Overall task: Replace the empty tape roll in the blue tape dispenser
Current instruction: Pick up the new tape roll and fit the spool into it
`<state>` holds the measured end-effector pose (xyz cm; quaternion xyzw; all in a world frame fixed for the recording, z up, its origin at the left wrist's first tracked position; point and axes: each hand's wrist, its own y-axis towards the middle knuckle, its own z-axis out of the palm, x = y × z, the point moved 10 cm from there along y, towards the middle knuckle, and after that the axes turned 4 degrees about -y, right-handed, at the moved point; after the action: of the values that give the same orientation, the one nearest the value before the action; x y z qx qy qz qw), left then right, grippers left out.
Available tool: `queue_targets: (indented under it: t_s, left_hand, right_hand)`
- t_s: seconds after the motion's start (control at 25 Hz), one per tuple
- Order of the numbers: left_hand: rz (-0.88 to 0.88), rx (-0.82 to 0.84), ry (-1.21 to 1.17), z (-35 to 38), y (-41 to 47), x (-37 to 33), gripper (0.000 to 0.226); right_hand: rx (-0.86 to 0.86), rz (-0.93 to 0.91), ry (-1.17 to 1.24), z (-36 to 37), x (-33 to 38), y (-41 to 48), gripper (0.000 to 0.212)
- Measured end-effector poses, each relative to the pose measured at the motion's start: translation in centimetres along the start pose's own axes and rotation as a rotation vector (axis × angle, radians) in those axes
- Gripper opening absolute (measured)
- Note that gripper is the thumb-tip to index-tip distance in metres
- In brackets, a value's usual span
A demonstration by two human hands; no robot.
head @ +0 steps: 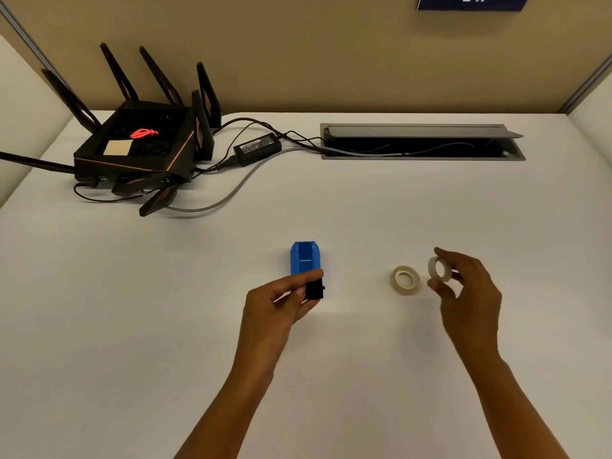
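The blue tape dispenser [305, 260] lies on the white desk near the middle, its black end toward me. My left hand [281, 301] grips that black end between thumb and fingers. To the right, a full tape roll [405, 280] lies flat on the desk. Just right of it, my right hand [467, 286] holds a thin whitish ring, the empty tape roll [439, 269], upright between thumb and forefinger, slightly above the desk.
A black router [139, 144] with several antennas sits at the back left, with a power adapter [257, 148] and cables trailing right into an open cable tray [420, 142] set in the desk. A beige partition wall stands behind.
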<state>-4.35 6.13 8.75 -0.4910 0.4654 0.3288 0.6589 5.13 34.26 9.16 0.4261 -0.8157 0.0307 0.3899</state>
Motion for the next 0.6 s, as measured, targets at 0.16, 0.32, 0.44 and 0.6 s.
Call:
queue_targets:
  t_s: [0.16,0.32,0.44,0.6]
  left_hand:
    - [-0.008,-0.003,-0.04,0.0,0.2,0.4,0.028]
    - [-0.03,0.002,-0.078,0.4,0.2,0.9,0.021]
    - [-0.048,-0.005,-0.077,0.3,0.3,1.3,0.022]
    - [-0.057,-0.016,-0.1,0.2,0.2,1.8,0.022]
  right_hand:
    - [0.058,0.152,-0.088,0.3,-6.1,0.7,0.05]
    - [0.114,0.138,-0.169,1.4,-7.2,0.8,0.048]
    - [0.136,0.146,-0.207,1.6,-7.2,0.8,0.053]
    - [0.205,0.035,-0.22,2.3,-4.9,0.8,0.06]
